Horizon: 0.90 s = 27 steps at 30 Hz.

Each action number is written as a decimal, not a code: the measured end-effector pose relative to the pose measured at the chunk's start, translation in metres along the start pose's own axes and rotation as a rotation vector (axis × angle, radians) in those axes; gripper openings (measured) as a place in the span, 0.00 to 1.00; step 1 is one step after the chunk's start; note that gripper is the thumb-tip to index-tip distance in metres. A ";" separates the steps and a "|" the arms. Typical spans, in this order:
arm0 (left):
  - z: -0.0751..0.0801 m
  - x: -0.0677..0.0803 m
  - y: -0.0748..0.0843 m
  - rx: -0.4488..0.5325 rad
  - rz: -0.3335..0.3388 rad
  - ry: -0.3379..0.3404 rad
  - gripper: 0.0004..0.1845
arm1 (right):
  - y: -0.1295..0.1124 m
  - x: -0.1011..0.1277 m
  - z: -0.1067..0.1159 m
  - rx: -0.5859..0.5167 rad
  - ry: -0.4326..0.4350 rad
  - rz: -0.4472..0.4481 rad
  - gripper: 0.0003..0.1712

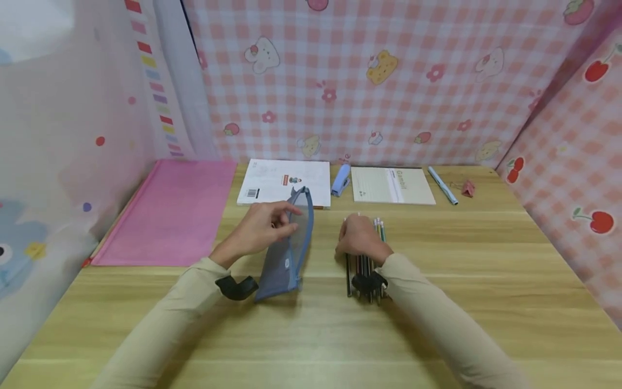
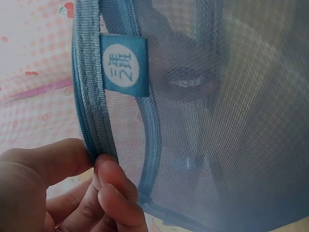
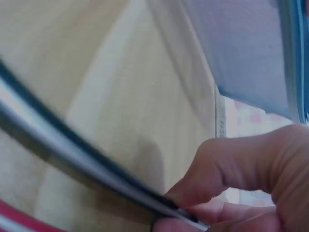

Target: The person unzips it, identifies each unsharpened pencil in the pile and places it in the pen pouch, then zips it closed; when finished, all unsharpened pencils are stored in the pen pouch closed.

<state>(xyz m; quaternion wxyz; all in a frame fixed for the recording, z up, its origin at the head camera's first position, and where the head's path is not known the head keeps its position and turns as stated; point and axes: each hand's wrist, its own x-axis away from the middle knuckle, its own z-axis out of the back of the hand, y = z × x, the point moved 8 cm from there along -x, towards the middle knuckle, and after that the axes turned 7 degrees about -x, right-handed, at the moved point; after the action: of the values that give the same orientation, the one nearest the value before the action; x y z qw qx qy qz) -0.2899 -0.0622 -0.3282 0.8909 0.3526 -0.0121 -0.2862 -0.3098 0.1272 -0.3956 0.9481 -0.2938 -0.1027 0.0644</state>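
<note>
A blue mesh zipper pouch (image 1: 278, 270) stands tilted on the table with its mouth apart. My left hand (image 1: 264, 224) pinches the zipper edge between thumb and fingers; a label (image 2: 123, 65) with writing shows there in the left wrist view. To the right, my right hand (image 1: 360, 236) is over a bunch of pencils (image 1: 365, 265), partly hidden by the hand and the black wrist strap. Its thumb and fingers pinch one dark pencil (image 3: 87, 157) near its end. Part of a red pencil (image 3: 19, 220) shows in the right wrist view.
A pink folder (image 1: 180, 216) lies at left. Along the back are a white book (image 1: 272, 178), a blue stapler (image 1: 341, 180), a notebook (image 1: 379, 186), a light blue pen (image 1: 443, 185) and a small pink item (image 1: 468, 188). Patterned cloth walls enclose the wooden table (image 1: 311, 346).
</note>
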 end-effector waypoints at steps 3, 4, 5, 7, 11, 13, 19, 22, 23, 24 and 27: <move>0.002 -0.001 -0.001 -0.002 -0.005 0.010 0.15 | 0.004 0.001 0.005 -0.068 -0.004 -0.019 0.03; 0.002 -0.002 -0.001 -0.001 -0.004 0.013 0.15 | 0.004 0.002 0.007 -0.094 -0.003 -0.025 0.02; 0.003 -0.002 -0.001 -0.002 -0.003 0.015 0.15 | 0.004 0.003 0.010 -0.128 -0.002 -0.032 0.01; 0.003 -0.003 -0.002 -0.003 0.001 0.016 0.15 | 0.002 0.005 0.014 -0.233 -0.003 -0.044 0.05; 0.002 -0.003 -0.003 0.000 0.013 0.013 0.16 | -0.009 0.010 0.022 -0.535 -0.017 -0.031 0.14; 0.001 -0.004 -0.003 -0.001 0.012 0.015 0.18 | -0.017 0.013 0.026 -0.650 -0.013 0.000 0.17; -0.003 -0.005 0.000 -0.014 0.008 0.022 0.28 | -0.042 0.014 0.036 -0.818 0.088 0.144 0.18; -0.006 -0.006 0.001 -0.025 0.004 0.024 0.30 | -0.050 0.012 0.041 -0.891 0.202 0.196 0.16; -0.007 -0.006 0.001 -0.030 -0.001 0.026 0.30 | -0.052 0.011 0.043 -0.891 0.251 0.211 0.16; -0.008 -0.007 0.001 -0.036 -0.008 0.031 0.30 | -0.054 0.010 0.045 -0.880 0.300 0.226 0.15; -0.008 -0.008 0.005 -0.054 -0.031 0.050 0.28 | -0.058 0.008 0.047 -0.809 0.416 0.264 0.15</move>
<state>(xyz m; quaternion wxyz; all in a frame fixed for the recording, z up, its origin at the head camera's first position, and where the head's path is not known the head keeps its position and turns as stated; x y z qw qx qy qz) -0.2920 -0.0506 -0.3298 0.8955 0.3354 0.0235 -0.2915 -0.3094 0.1074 -0.3232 0.7415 -0.6569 0.1107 0.0791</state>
